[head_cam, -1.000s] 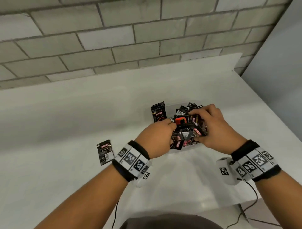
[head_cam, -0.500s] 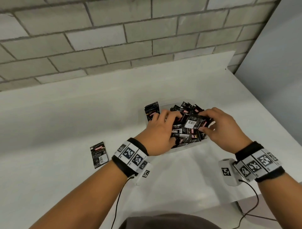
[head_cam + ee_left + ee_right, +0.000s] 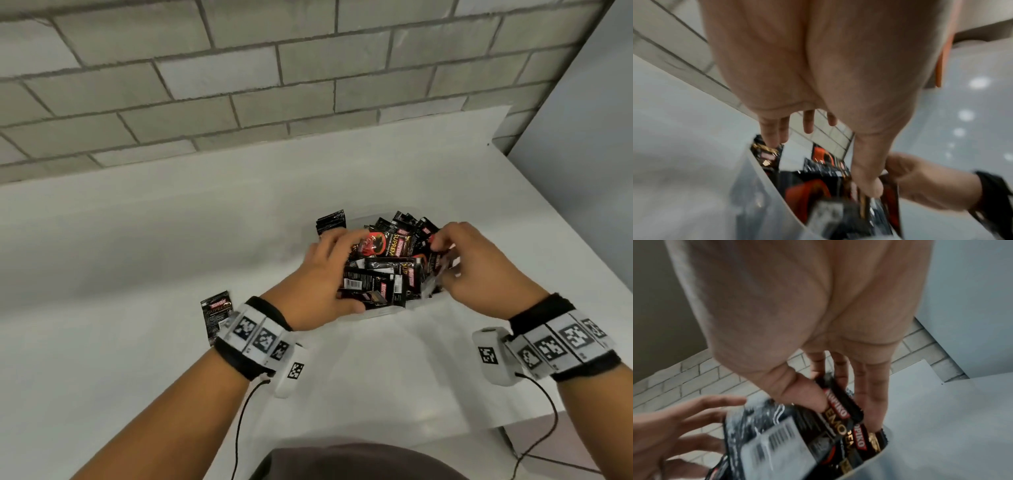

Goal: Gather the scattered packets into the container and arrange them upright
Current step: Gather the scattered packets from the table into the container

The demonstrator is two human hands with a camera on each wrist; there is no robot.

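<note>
A clear plastic container (image 3: pixel 380 312) sits mid-table, filled with a jumbled pile of black packets (image 3: pixel 380 277). My left hand (image 3: pixel 320 274) presses against the pile's left side with straight fingers, its thumb (image 3: pixel 869 183) resting on the near packets. My right hand (image 3: pixel 469 263) is at the pile's right side and pinches one black packet (image 3: pixel 840 405) between thumb and fingers. One loose packet (image 3: pixel 216 317) lies flat on the table left of my left wrist. A few more packets (image 3: pixel 330 222) stand on edge at the container's back left.
The white table (image 3: pixel 137 260) backs onto a grey brick wall (image 3: pixel 239 85). Its right edge (image 3: pixel 582 240) runs close to my right hand. Cables hang from both wrist cameras at the table's near edge.
My left hand slid from the top of the pile to its left flank and flattened. My right hand shifted on the right side and now pinches a packet.
</note>
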